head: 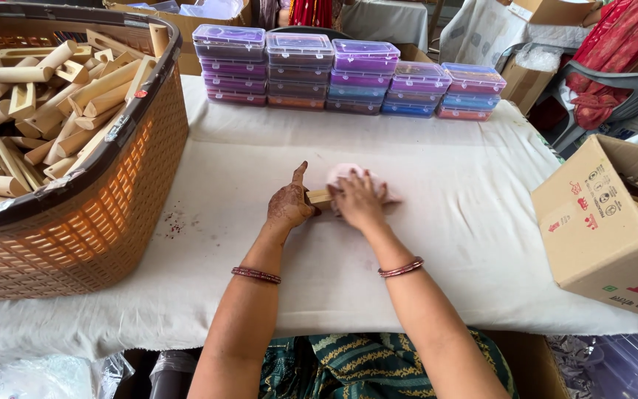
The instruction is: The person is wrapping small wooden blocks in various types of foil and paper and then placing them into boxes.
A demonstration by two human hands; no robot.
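My left hand [289, 205] grips one end of a short pale wooden piece [320, 196] that lies on the white tablecloth [437, 244], with its index finger pointing up. My right hand [356, 199] presses a pink cloth [345, 174] over the other end of that piece, fingers spread across it. Both hands sit close together near the middle of the table.
A large brown plastic basket [119, 192] full of several pale wooden pieces [46, 96] stands at the left. Stacks of clear lidded boxes [334, 74] with coloured contents line the far edge. An open cardboard box [599, 222] is at the right, a grey chair [614, 89] beyond.
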